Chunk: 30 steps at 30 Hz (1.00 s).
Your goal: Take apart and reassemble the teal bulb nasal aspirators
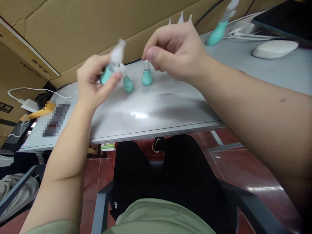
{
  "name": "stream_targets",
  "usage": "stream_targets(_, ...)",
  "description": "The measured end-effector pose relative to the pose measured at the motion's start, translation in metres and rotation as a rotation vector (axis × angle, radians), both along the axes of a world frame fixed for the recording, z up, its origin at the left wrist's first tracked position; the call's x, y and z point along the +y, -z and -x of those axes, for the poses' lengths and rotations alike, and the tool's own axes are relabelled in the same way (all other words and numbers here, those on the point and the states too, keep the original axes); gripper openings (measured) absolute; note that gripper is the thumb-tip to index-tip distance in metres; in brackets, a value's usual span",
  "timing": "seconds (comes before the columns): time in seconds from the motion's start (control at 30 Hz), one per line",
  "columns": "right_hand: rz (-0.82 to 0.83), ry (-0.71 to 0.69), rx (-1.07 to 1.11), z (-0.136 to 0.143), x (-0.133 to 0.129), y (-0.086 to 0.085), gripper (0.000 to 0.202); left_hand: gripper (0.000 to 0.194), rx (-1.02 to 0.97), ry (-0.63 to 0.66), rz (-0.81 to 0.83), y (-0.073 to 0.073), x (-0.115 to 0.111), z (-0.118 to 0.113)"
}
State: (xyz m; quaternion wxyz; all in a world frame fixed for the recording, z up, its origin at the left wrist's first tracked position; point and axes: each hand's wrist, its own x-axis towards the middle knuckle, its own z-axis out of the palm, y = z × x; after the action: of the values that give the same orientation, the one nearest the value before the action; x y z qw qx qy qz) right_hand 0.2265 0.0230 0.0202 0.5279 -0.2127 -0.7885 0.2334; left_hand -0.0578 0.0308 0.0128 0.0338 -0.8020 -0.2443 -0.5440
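Note:
My left hand (pixel 94 79) is closed round a teal bulb bottle (pixel 106 75), its clear tapered nozzle blurred and tilted up to the right. Just right of it, a smaller teal bulb bottle (pixel 128 84) leans on the grey table. Another teal bulb bottle (pixel 147 77) stands upright beside that one. At its clear top my right hand (pixel 174 52) is closed, thumb and index finger pinched together. White nozzle tips (pixel 180 18) show behind my right hand; what is under them is hidden.
A larger teal bottle (pixel 217 32) stands at the back right, near white cables and a white mouse (pixel 275 49). Cardboard (pixel 73 29) lines the table's back. A phone-like dark object (pixel 57 120) and a white adapter (pixel 29 105) are at left.

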Motion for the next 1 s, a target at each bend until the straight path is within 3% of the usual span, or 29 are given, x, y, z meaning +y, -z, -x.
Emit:
stream_targets(0.03,0.021,-0.061,-0.007,0.001,0.001,0.002,0.028,0.043,0.087,-0.034,0.052,0.001,-0.007,-0.004)
stream_targets(0.13,0.072,-0.175,-0.046,0.006,0.003,0.010,0.052,0.036,0.209,-0.118,0.190,0.006,-0.020,-0.016)
stream_targets(0.3,0.032,-0.058,-0.151,0.013,-0.001,0.014,0.021,0.028,0.207,-0.157,0.256,0.006,-0.021,-0.025)
stream_targets(0.57,0.052,-0.017,-0.089,0.012,-0.004,0.010,0.013,0.021,0.244,-0.046,0.264,0.002,-0.025,-0.019)
stream_targets(0.77,0.050,-0.113,-0.059,0.013,-0.001,0.012,0.011,0.022,0.288,-0.092,0.331,-0.004,-0.027,-0.020)
stream_targets(1.0,0.132,-0.219,-0.091,0.009,-0.006,0.004,0.010,0.052,0.314,0.106,0.304,-0.005,-0.026,-0.016)
